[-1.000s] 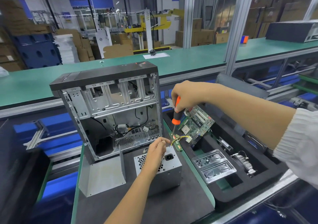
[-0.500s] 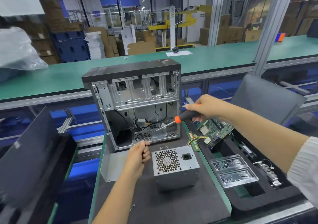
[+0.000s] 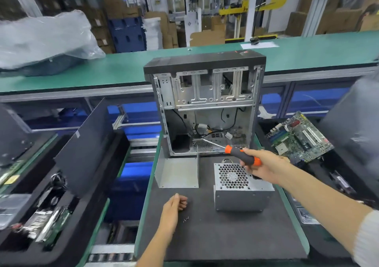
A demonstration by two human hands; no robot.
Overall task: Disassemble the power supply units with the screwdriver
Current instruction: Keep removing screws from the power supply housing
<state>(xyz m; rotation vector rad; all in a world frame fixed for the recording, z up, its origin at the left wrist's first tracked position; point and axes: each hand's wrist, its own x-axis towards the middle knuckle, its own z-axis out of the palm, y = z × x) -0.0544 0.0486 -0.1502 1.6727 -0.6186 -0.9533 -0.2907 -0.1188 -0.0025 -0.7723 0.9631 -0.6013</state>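
Fingers [image 3: 182, 203] of the left hand [image 3: 174, 207] are curling loosely inward and holding nothing, with the hand resting on the dark mat [image 3: 205, 236] near its left edge. Far to the left, a clear plastic bag [image 3: 45, 39] is lying on the green bench [image 3: 114, 69], and below it a black foam tray [image 3: 67, 215] is holding circuit boards and other parts too blurred to name, with a dark panel [image 3: 86, 145] leaning up from it. Just right of the left hand, a few small screws [image 3: 185, 219] are lying loose on the mat. Beyond the hand, a bent metal plate [image 3: 177, 172] is sitting on the mat, touching the foot of the open computer case [image 3: 205, 106], which is standing upright with its side off and cables showing inside. Right of the plate, the power supply unit [image 3: 240, 193] is sitting on the mat in front of the case, fan grille facing up. Over its far right corner the right hand [image 3: 266, 168] is gripping the screwdriver [image 3: 240, 156] by its black and orange handle, fingers wrapping firmly round it, while the shaft is pointing up and left, its tip lying in front of the vent grille low in the case; contact cannot be told. Farther right, a green motherboard [image 3: 297, 137] is leaning tilted in a second foam tray [image 3: 332, 172], beside a blurred dark panel [image 3: 356, 123]
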